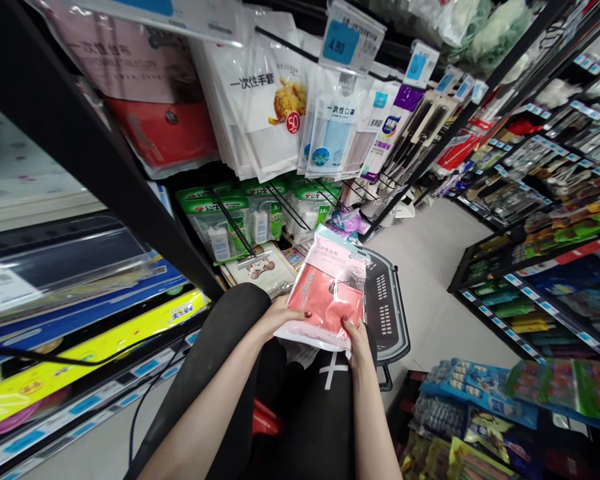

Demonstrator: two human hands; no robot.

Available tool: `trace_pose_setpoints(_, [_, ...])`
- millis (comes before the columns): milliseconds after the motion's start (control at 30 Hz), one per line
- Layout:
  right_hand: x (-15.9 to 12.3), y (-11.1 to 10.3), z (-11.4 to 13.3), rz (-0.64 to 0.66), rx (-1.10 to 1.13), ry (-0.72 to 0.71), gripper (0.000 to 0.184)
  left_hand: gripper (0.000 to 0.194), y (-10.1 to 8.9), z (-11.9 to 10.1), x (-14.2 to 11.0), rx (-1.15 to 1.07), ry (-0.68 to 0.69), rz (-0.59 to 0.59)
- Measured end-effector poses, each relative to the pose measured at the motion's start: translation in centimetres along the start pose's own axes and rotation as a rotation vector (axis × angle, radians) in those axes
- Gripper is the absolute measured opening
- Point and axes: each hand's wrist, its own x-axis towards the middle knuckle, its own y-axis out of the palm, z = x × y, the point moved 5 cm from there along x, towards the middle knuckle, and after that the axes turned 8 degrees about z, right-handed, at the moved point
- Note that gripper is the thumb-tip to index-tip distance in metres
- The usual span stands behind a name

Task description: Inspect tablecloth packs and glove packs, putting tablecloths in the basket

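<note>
I hold a flat clear-wrapped packet with a red and pink insert (327, 293) over my lap, in a shop aisle. My left hand (283, 317) grips its left edge, thumb with a red nail on top. My right hand (357, 340) pinches its lower right corner. Both hands are closed on the packet. Beyond it a dark plastic shopping basket (387, 310) stands on the pale floor.
A black shelf unit (105, 173) rises at the left, with hanging packets (275, 100) on pegs and a blue price tag (341, 41). Green-labelled packs (240, 213) hang lower. More stocked shelves (545, 200) line the right side; the grey aisle floor (430, 253) runs between.
</note>
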Motion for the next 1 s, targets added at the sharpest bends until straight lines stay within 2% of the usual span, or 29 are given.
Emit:
trace_pose_setpoints(100, [0.03, -0.13, -0.04, -0.006, 0.045, -0.004, 0.040, 0.042, 0.23, -0.08, -0.04, 0.021, 0.012, 0.032])
trace_pose_setpoints(367, [-0.45, 0.44, -0.02, 0.169, 0.067, 0.051, 0.048, 0.058, 0.68, -0.56, -0.14, 0.054, 0.059, 0.090])
trace_pose_setpoints(600, [-0.45, 0.63, -0.08, 0.160, 0.026, 0.049, 0.038, 0.061, 0.65, -0.59, -0.13, 0.067, 0.084, 0.117])
trace_pose_setpoints(1000, [-0.26, 0.16, -0.07, 0.096, -0.030, 0.008, 0.043, 0.061, 0.53, -0.54, -0.14, 0.116, 0.084, 0.107])
